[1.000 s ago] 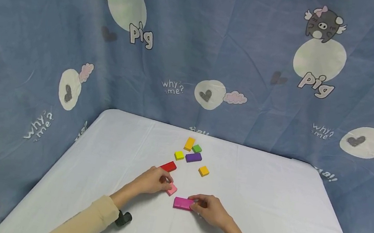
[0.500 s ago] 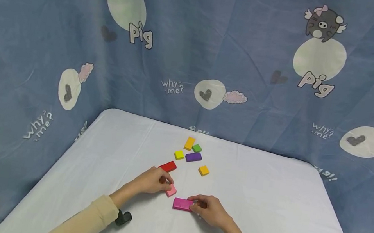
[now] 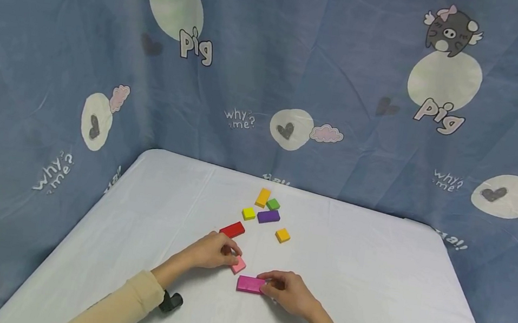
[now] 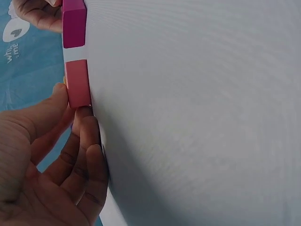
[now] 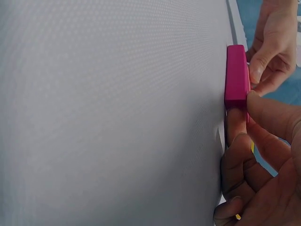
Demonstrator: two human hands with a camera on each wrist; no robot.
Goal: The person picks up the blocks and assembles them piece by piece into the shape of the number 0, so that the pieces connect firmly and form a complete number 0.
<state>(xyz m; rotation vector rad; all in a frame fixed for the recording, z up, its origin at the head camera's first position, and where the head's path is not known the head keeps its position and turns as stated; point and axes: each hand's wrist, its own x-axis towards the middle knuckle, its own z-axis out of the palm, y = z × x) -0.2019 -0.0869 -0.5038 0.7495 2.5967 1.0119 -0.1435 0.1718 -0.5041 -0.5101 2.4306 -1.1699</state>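
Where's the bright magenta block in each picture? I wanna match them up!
Head: the magenta block is low down, near the middle from side to side.
Left wrist: it's at the top, left of the middle, cut off by the top edge.
Right wrist: it's in the upper right part.
Shared landmark: the right hand, beside the block in every view.

head: pink flat-sided block part-hidden by left hand | magenta rectangular block, right end behind right hand | left wrist: magenta rectangular block cut by top edge | right wrist: yellow sliver mostly hidden, shape unclear
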